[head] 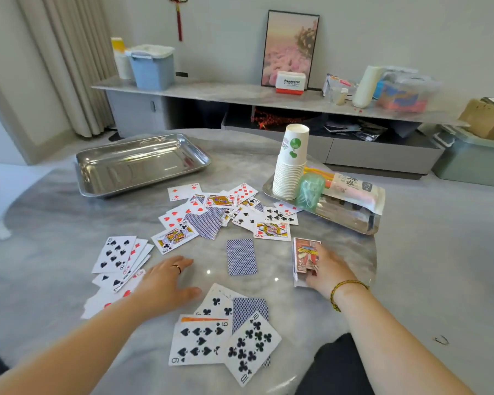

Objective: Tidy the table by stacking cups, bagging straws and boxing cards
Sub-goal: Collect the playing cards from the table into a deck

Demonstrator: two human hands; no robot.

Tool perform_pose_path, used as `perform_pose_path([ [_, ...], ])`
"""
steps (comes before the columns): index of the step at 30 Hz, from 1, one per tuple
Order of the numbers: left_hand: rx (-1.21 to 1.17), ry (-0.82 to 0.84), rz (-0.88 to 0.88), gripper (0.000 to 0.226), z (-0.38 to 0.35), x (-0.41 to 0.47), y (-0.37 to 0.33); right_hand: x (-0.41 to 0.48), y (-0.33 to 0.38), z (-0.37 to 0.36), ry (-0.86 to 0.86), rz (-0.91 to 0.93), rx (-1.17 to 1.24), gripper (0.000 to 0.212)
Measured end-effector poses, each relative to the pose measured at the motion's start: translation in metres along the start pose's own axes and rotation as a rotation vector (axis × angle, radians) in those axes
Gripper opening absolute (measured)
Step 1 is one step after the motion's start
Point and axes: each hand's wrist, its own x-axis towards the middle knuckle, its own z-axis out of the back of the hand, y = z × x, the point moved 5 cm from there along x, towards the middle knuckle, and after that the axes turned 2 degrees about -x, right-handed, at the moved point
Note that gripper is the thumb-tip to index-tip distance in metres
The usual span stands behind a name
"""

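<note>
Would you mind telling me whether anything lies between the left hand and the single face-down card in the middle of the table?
Nothing visible does: only bare table separates the left hand from the face-down card, which lies flat and alone.

Left forearm (69,346) bare, comes in from lower left, reaching up and right. Left hand (166,283) palm down, fingers straight and slightly spread, thumb out to the side, low at the desk (69,223); contact unclear. Ring (177,268) on one finger. Right forearm (391,337) bare, comes in from lower right, angled up and left. Right hand (327,269) back up, fingers curled, gripping the box (304,255) from its right side; thumb hidden. Bracelet (345,289) at the right wrist. Hands well apart, roughly level with each other.
</note>
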Motion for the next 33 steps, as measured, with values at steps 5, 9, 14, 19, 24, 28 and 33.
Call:
perform_pose_path([
  [5, 0.002, 0.06, -0.07, 0.076, -0.008, -0.039, -0.013, -0.017, 0.016, 0.014, -0.189, 0.052, -0.241, 0.06],
  [9, 0.179, 0.147, -0.085, 0.086, -0.025, -0.055, -0.023, -0.053, 0.048, 0.011, -0.265, 0.278, -0.21, 0.053],
  [14, 0.235, 0.234, 0.006, 0.088, -0.031, -0.048, -0.028, -0.098, 0.07, -0.051, 0.189, 0.463, -0.322, 0.083],
  [19, 0.284, 0.307, 0.09, 0.082, -0.025, -0.04, -0.033, -0.095, 0.067, -0.057, 0.223, 0.436, -0.364, 0.086],
  [24, 0.236, 0.381, 0.143, 0.07, -0.026, -0.03, -0.034, -0.089, 0.07, -0.058, 0.237, 0.418, -0.373, 0.084],
  [28, 0.204, 0.398, 0.186, 0.071, -0.025, -0.028, -0.035, -0.084, 0.072, -0.06, 0.238, 0.402, -0.355, 0.086],
  [33, 0.045, 0.35, 0.212, 0.056, -0.027, -0.03, -0.031, -0.08, 0.074, -0.059, 0.201, 0.412, -0.239, 0.074],
])
